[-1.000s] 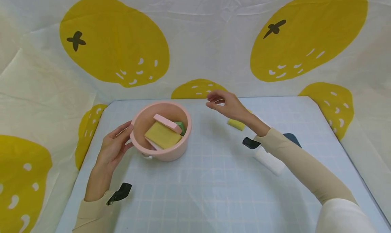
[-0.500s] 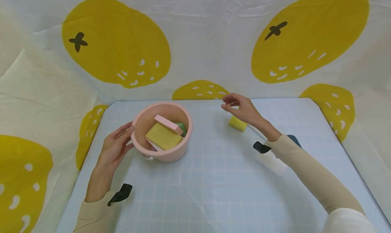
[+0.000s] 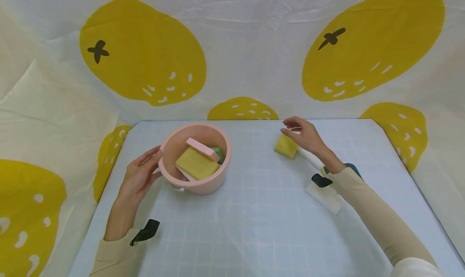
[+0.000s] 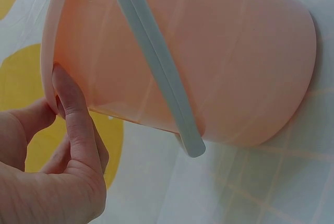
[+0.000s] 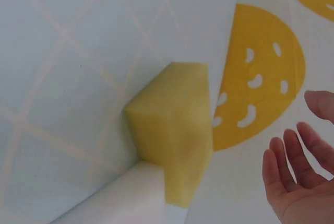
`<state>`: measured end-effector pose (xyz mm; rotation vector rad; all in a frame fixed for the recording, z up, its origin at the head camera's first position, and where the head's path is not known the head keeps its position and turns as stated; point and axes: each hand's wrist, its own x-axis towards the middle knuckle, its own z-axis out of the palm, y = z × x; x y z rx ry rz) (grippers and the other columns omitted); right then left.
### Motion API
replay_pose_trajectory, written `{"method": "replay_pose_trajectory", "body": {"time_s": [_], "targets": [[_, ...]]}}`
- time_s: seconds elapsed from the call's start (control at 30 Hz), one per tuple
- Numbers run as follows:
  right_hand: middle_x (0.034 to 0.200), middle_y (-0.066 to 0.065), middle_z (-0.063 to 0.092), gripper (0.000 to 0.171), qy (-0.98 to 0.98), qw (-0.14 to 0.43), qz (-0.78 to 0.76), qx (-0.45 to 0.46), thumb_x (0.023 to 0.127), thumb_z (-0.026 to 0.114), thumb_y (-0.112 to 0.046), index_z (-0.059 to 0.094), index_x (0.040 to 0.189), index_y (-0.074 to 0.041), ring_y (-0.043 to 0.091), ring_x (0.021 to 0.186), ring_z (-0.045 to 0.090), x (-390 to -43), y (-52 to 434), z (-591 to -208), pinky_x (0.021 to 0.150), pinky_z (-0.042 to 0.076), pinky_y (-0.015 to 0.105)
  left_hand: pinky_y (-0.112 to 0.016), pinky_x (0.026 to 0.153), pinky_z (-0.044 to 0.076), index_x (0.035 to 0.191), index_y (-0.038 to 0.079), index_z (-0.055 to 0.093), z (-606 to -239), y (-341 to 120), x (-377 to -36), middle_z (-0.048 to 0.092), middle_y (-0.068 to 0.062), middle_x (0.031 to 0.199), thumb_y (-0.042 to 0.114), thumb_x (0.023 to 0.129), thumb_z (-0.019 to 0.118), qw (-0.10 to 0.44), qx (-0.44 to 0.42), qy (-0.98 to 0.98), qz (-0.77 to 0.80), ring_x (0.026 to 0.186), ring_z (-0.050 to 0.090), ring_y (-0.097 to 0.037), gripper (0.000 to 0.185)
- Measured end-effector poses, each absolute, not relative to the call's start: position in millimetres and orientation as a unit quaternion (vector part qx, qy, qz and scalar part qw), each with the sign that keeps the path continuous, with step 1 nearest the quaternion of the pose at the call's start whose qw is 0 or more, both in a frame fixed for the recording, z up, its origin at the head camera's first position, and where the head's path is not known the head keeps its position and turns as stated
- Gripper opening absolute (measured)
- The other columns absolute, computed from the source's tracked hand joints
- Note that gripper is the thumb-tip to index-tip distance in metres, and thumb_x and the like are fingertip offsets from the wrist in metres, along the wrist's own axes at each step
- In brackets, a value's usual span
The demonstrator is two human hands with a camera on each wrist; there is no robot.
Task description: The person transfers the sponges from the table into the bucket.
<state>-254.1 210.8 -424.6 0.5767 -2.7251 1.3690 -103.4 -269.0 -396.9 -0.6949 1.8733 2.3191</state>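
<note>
A pink bucket [image 3: 208, 187] stands upright at the left of the table. My left hand [image 3: 135, 184] pinches its rim; in the left wrist view the thumb and fingers [image 4: 73, 114] hold the rim near the pale handle [image 4: 156, 57]. Inside the bucket lie a yellow sponge [image 3: 196, 164], a pink block [image 3: 201, 148], a green block [image 3: 218, 152] and a partly hidden pale piece. My right hand [image 3: 306, 139] hovers with fingers loosely bent and nothing in them, just above and beside a yellow sponge block [image 5: 172, 125] on the table.
A long white piece [image 3: 310, 159] meets the yellow block. A white block [image 3: 325, 197] lies nearer me, and a dark blue-grey item [image 3: 354, 170] shows partly behind the right forearm. Lemon-printed cloth [image 3: 254, 67] walls the back and sides of the table.
My right hand has moved right, away from the bucket and over to the yellow sponge block, uncovering it and the white piece. The left hand keeps its grip on the rim.
</note>
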Motion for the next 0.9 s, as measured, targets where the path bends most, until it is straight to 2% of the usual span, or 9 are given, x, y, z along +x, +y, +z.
{"method": "replay_pose_trajectory", "body": {"time_s": [0.5,0.9], "targets": [[0.137,0.03,0.054,0.047,-0.896,-0.011,0.417,0.149,0.1,0.069,-0.018,0.054,0.135,0.01,0.046,0.127,0.051,-267,233,-450,0.11,0.043,0.057,-0.023,0.088,0.057,0.153,0.018,0.051,-399,-269,-104,0.056,0.002,0.144,0.043,0.084,0.083,0.038,-0.221,0.604,0.765,0.113,0.063,-0.009,0.079],[0.138,0.035,0.049,0.053,-0.932,-0.062,0.337,0.121,0.102,0.066,-0.023,0.051,0.138,0.014,0.051,0.13,0.045,-273,246,-463,0.111,0.038,0.062,-0.024,0.09,0.057,0.152,0.016,0.051,-401,-270,-103,0.057,0.002,0.141,0.042,0.086,0.081,0.036,-0.21,0.606,0.766,0.113,0.063,-0.01,0.077]]}}
